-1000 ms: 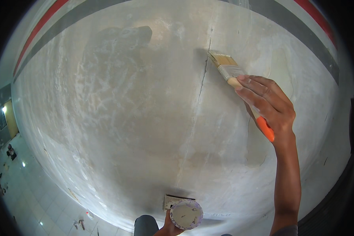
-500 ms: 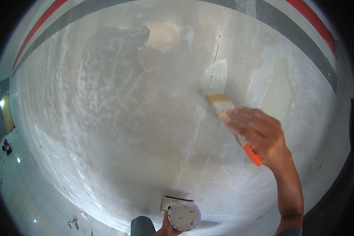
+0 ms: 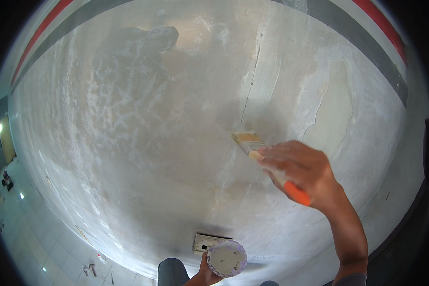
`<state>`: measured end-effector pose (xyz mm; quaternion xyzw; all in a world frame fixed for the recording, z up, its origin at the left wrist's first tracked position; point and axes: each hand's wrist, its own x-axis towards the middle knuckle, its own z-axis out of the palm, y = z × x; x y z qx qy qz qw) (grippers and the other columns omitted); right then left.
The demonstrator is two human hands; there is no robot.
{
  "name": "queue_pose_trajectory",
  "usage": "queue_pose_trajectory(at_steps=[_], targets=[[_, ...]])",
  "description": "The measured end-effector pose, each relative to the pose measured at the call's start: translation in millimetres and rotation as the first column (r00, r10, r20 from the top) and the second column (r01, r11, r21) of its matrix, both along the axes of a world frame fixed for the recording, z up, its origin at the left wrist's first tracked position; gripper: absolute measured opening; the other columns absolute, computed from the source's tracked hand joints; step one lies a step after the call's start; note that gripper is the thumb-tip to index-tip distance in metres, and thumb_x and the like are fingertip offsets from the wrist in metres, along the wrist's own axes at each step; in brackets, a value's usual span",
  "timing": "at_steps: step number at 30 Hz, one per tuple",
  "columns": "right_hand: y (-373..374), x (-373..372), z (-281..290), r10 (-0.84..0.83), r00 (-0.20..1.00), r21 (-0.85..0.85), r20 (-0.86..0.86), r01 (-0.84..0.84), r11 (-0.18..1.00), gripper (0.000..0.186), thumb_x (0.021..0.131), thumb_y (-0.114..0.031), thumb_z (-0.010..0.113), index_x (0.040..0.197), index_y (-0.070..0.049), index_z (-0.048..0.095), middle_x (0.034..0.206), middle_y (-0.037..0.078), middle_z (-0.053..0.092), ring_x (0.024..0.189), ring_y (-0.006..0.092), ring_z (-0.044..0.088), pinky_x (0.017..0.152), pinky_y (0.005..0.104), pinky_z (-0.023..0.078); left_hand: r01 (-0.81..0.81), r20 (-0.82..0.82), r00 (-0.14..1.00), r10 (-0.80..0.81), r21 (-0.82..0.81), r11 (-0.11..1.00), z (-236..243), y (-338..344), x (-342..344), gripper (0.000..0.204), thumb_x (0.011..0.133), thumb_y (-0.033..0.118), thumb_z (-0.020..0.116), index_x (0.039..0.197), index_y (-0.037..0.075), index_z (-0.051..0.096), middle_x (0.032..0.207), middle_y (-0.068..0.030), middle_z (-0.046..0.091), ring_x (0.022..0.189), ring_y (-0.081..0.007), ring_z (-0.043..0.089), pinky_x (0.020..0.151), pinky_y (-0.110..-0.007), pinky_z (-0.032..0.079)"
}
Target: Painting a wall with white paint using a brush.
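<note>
My right hand [image 3: 298, 167] is closed around a flat paintbrush [image 3: 249, 141] with pale bristles and an orange handle end. The bristles are at the grey plaster wall [image 3: 176, 171], just below a thin crack [image 3: 250, 86]. A wet, pale streak [image 3: 267, 88] runs along the crack above the brush. Low in the view, my left hand [image 3: 206, 271] holds up a round tub [image 3: 243, 260] with white smears on its rim. Off-white paint or filler [image 3: 227, 262] lies inside it, with a few dark specks. The tub hides most of that hand's fingers.
Behind the tub, a rectangular wall fitting [image 3: 202, 242] with a dark square hole is set in the wall. A smooth pale patch [image 3: 336, 109] lies to the right. Grey [image 3: 341, 31] and red [image 3: 379, 19] bands cross above. Tools [image 3: 89, 270] lie on the tiled floor [image 3: 57, 252].
My right hand has drawn the brush downward and slightly left along the crack. The pale streak there is longer and thinner. My left hand with the tub has barely shifted.
</note>
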<state>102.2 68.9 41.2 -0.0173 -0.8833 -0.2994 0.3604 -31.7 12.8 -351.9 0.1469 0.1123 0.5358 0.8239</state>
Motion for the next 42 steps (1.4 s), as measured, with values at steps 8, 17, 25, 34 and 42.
queue_pose_trajectory(at_steps=[8, 17, 25, 34, 42], targets=[[17.0, -15.3, 77.6, -0.088, 0.905, -0.306, -0.416, -0.048, 0.951, 0.007, 0.077, -0.006, 0.074, 0.082, -0.002, 0.072, 0.075, 0.009, 0.071, 0.062, 0.0084, 0.064, 0.057, 0.0235, 0.051, 0.006, -0.093, 0.996, -0.01, -0.042, 0.999, 13.7, 1.4, 5.6, 0.08, 0.083, 0.069, 0.027, 0.145, 0.019, 0.035, 0.146, -0.0084, 0.039, 0.135, -0.0318, 0.037, 0.112, -0.052, 0.029], [34.4, -37.3, 43.0, 0.129, 0.687, 0.175, -0.715, -0.003, 0.984, 0.02, 0.078, -0.013, 0.077, 0.091, 0.0, 0.069, 0.081, 0.01, 0.07, 0.068, 0.0125, 0.067, 0.061, 0.0232, 0.052, 0.023, -0.105, 0.994, -0.032, -0.083, 0.996, 22.1, 3.4, 6.6, 0.08, 0.082, 0.066, 0.03, 0.145, 0.016, 0.035, 0.146, -0.0099, 0.039, 0.134, -0.032, 0.038, 0.109, -0.051, 0.032], [11.3, -36.7, -81.4, -0.009, 0.803, -0.402, -0.595, -0.289, 0.869, 0.01, 0.077, -0.002, 0.071, 0.085, 0.002, 0.067, 0.082, 0.012, 0.067, 0.075, 0.0146, 0.065, 0.065, 0.0252, 0.05, -0.037, -0.122, 0.992, 0.024, -0.106, 0.994, 15.5, 0.2, 9.2, 0.079, 0.083, 0.067, 0.025, 0.144, 0.018, 0.037, 0.146, -0.0093, 0.04, 0.136, -0.0321, 0.036, 0.111, -0.051, 0.029], [13.5, -25.5, 66.1, -0.034, 0.819, -0.15, -0.573, -0.064, 0.987, 0.014, 0.08, -0.007, 0.07, 0.093, -0.002, 0.071, 0.083, 0.01, 0.07, 0.072, 0.0118, 0.065, 0.064, 0.0248, 0.052, -0.006, -0.06, 0.998, -0.001, -0.11, 0.994, 4.3, 1.4, 9.0, 0.078, 0.083, 0.064, 0.028, 0.145, 0.019, 0.035, 0.147, -0.0078, 0.039, 0.136, -0.0309, 0.036, 0.112, -0.05, 0.028], [40.4, -22.9, 84.1, -0.156, 0.952, 0.497, -0.262, 0.272, 0.824, 0.024, 0.075, -0.005, 0.068, 0.099, -0.002, 0.069, 0.102, 0.013, 0.066, 0.091, 0.0258, 0.064, 0.069, 0.0344, 0.055, 0.007, -0.124, 0.992, -0.024, -0.133, 0.991, 20.8, -0.4, 10.7, 0.079, 0.082, 0.067, 0.03, 0.143, 0.018, 0.038, 0.144, -0.008, 0.043, 0.135, -0.0308, 0.038, 0.111, -0.049, 0.029]])
